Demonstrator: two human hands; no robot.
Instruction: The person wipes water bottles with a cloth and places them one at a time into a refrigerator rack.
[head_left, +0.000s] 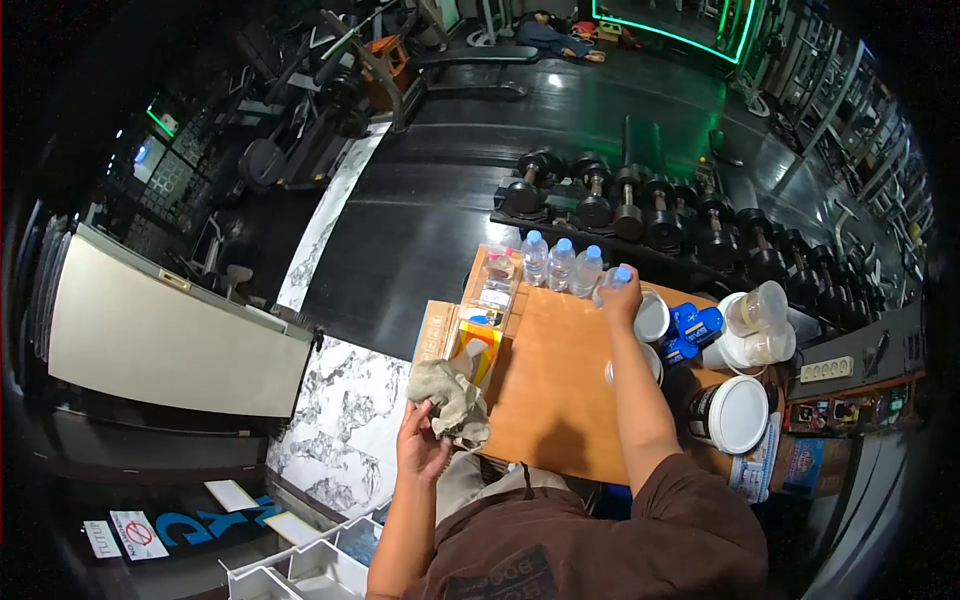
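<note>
My right hand [622,298] is stretched to the far side of the wooden table [555,370], with its fingers wrapped round a clear water bottle [622,276] with a blue cap. To the left of it stand several more such bottles, among them a water bottle [588,272] close beside my hand. My left hand [424,445] holds a crumpled grey-beige cloth [447,395] near the table's left front corner. The cloth hangs over the fingers and hides part of them. Behind the cloth, a clear organizer box [490,315] lies along the table's left edge.
White-lidded tubs [652,316], blue containers [694,328] and a large black tub with a white lid [740,415] crowd the right side. A cardboard box [433,332] stands at the left edge. Behind the table runs a dumbbell rack [626,205]. A person [555,38] lies on the far floor.
</note>
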